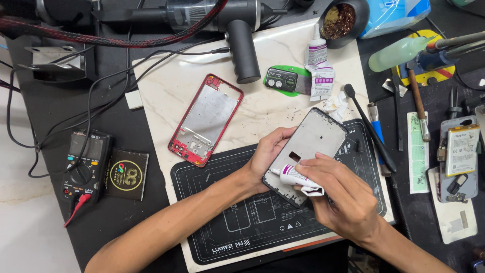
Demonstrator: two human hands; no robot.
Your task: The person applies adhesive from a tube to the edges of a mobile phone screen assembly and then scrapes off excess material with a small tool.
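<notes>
Cradling a dark phone frame (312,146) from its left edge, the left hand (265,154) has its fingers curled under the flat, rounded-corner slab, tilting it above a black rubbery work mat (222,212) printed with thin white outlines. The frame's inner face is dull grey metal with a small rectangular cut-out and gritty, speckled edges. The right hand (341,189) pinches a small, crumpled white glue tube (298,179) with a purple band between thumb and fingers, its pointed nozzle touching the frame's lower left rim.

Beside the mat, on a pale marble-patterned board (166,91), lies a red phone frame (206,120) with a silvery plate inside. Farther left on the dark bench sit a black multimeter (83,167) with red probes and a square black card (126,174) bearing a gold circle. Near the top rests a matte black cylindrical tool (240,48), and a second white glue bottle (316,50) stands upright. A slim black brush (371,131) lies just right of the held frame.
</notes>
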